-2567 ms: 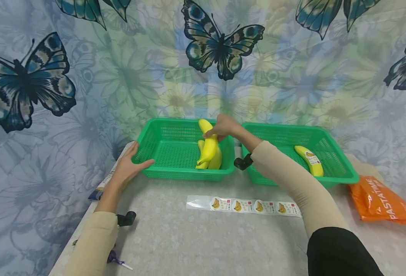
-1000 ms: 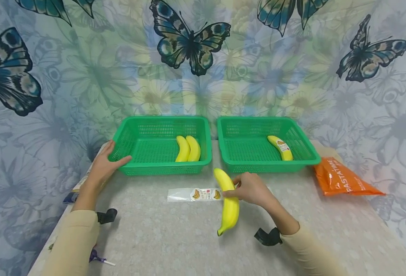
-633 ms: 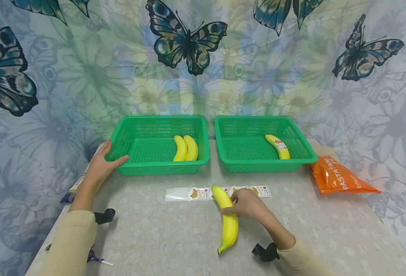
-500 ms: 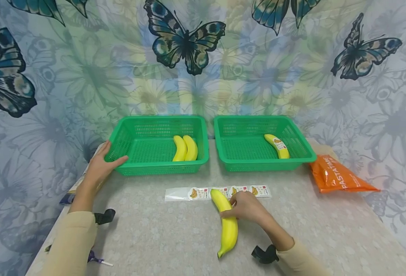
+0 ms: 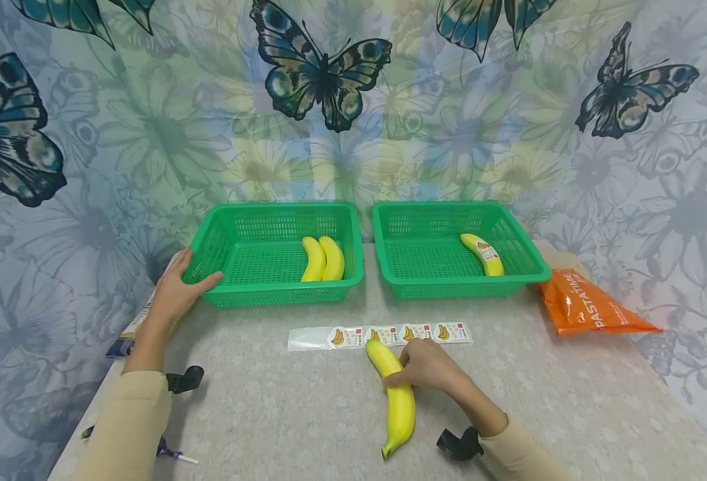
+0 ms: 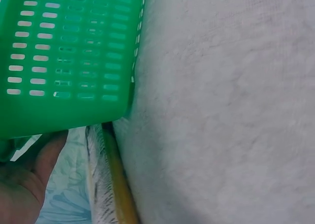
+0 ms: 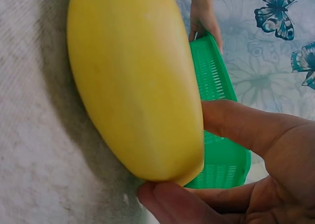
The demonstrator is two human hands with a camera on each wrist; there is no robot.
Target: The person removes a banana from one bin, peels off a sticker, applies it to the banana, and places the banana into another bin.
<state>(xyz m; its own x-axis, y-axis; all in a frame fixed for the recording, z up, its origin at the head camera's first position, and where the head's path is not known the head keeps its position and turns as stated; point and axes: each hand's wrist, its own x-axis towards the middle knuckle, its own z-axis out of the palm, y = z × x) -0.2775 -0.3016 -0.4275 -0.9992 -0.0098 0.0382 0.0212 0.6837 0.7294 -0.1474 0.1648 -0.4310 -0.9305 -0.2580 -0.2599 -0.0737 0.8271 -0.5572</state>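
My right hand (image 5: 426,364) pinches a yellow banana (image 5: 400,414) by its side, low over the table in front of the sticker strip. Close up in the right wrist view, the thumb and fingers press on either side of the banana (image 7: 133,76). The banana's upper end reaches the lower edge of the strip of banana stickers (image 5: 347,339). My left hand (image 5: 176,287) grips the near left corner of the left green basket (image 5: 281,294), thumb over the rim. Two plain bananas (image 5: 332,259) lie side by side in that basket's right end.
A second green basket (image 5: 450,288) stands to the right, with one banana (image 5: 487,255) bearing a sticker. Beside it lies an orange bag (image 5: 594,304). A packet (image 5: 139,324) sits behind my left wrist, and a purple-wrapped lollipop (image 5: 170,451) is near my left sleeve.
My right hand has taken a banana out of the left basket and brought it toward me, down to the table in front of the stickers. The left hand has kept its place on the basket.
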